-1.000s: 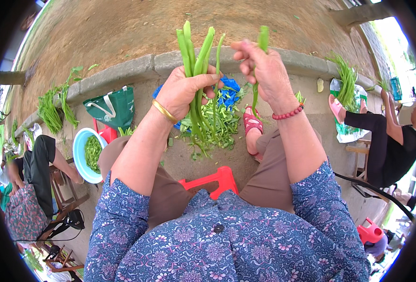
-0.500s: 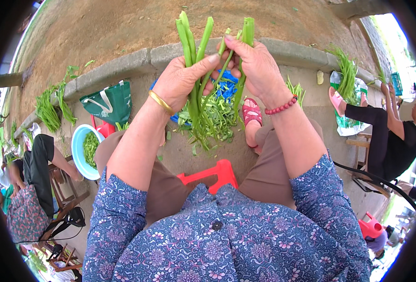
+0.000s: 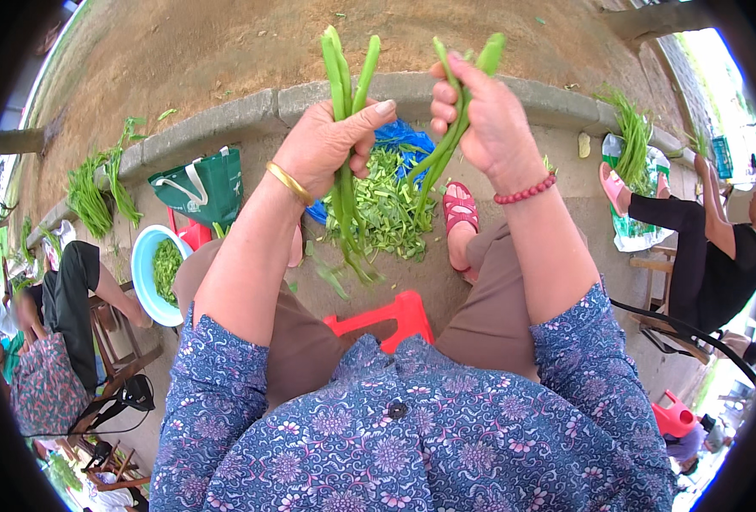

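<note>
Looking down past the blue patterned shirt [image 3: 395, 452], I have the left hand [image 3: 322, 154] nearest my attention: its fingers are wrapped around several green stalks [image 3: 335, 77], thumb laid up along them, the thick ends upright above the fist and thin ends hanging below. I judge that this grip lower down leaves the upper lengths free to reach. The right hand [image 3: 493, 132], a little apart, has thumb and curled fingers clamped on a second bunch [image 3: 490, 54], tilted so that its tails trail down toward the left (some blur there, so I can't count the stems). Both bunches are above the ground, over a heap of cut greens [image 3: 382, 226], which lies on a blue plastic sheet [image 3: 404, 136] between the feet, probably so that loose bits land in one place. A red stool [image 3: 408, 316] shows between the thighs. To the left, a pale blue basin [image 3: 139, 269] contains more chopped green, seemingly parked within easy reach, with a dark green tote [image 3: 224, 183] beyond it. Farther off, long stalks [image 3: 88, 200] lie against the stone kerb [image 3: 224, 119], and at right a seated person [image 3: 732, 269] has another bundle [image 3: 630, 132] nearby.
</note>
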Tool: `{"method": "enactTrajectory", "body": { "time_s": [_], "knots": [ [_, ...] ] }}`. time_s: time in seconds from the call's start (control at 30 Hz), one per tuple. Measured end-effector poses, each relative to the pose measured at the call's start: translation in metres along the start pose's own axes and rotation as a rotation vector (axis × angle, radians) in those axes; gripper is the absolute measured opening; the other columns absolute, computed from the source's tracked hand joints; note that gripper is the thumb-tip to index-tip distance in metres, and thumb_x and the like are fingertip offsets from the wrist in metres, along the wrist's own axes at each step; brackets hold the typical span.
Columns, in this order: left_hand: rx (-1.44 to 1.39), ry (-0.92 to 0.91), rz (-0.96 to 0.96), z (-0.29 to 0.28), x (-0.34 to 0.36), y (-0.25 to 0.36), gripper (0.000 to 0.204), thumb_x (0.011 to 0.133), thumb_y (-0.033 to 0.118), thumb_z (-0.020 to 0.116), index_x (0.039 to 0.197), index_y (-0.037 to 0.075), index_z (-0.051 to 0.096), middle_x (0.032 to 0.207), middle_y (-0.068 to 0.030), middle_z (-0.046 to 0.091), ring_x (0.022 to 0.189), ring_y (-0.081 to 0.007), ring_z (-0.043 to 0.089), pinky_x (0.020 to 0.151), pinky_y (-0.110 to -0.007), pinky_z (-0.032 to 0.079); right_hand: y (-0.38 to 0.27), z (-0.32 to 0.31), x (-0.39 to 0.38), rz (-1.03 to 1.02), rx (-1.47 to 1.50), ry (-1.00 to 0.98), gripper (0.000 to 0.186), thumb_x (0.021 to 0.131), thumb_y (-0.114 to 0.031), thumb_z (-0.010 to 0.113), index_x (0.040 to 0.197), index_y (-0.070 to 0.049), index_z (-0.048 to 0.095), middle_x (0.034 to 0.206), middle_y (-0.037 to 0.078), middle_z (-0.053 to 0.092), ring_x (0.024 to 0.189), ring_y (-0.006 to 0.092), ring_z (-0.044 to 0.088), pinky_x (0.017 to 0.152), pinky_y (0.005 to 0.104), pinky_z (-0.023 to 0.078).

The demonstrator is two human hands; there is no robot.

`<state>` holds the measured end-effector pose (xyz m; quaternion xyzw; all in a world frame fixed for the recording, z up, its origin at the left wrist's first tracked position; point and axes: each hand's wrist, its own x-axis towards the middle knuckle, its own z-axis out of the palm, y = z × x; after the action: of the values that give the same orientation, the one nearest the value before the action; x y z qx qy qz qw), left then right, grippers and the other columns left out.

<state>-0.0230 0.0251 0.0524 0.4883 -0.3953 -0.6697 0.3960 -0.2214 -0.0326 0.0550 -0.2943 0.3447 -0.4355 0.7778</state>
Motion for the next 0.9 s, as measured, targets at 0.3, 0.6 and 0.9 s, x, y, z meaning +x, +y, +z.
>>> {"method": "enactTrajectory", "body": {
  "time_s": [0.3,0.6,0.9],
  "knots": [
    [0.139,-0.137,0.104,0.006,-0.002,-0.004,0.042,0.096,0.044,0.051,0.107,0.004,0.061,0.066,0.0013,0.049,0.052,-0.0080,0.045,0.047,-0.022,0.038,0.016,0.021,-0.011,0.038,-0.161,-0.124,0.016,0.086,-0.016,0.069,0.086,-0.001,0.063,0.067,0.001,0.057,0.049,0.0050,0.045,0.040,0.0196,0.032],
    [0.188,-0.230,0.129,0.010,-0.002,-0.007,0.044,0.098,0.048,0.042,0.105,0.006,0.054,0.081,-0.0017,0.057,0.062,-0.0085,0.054,0.056,-0.022,0.043,0.015,0.026,-0.011,-0.061,-0.235,-0.089,0.017,0.085,-0.017,0.069,0.079,-0.002,0.063,0.062,0.001,0.056,0.046,0.0068,0.046,0.039,0.0207,0.032],
    [0.280,-0.348,0.131,0.007,-0.006,-0.006,0.043,0.100,0.041,0.042,0.113,0.003,0.057,0.088,-0.0036,0.060,0.071,-0.0101,0.056,0.062,-0.023,0.047,0.016,0.025,-0.014,-0.112,-0.285,-0.134,0.019,0.085,-0.019,0.069,0.077,-0.004,0.062,0.061,0.000,0.054,0.046,0.0078,0.046,0.041,0.0210,0.035]
  ]
}}
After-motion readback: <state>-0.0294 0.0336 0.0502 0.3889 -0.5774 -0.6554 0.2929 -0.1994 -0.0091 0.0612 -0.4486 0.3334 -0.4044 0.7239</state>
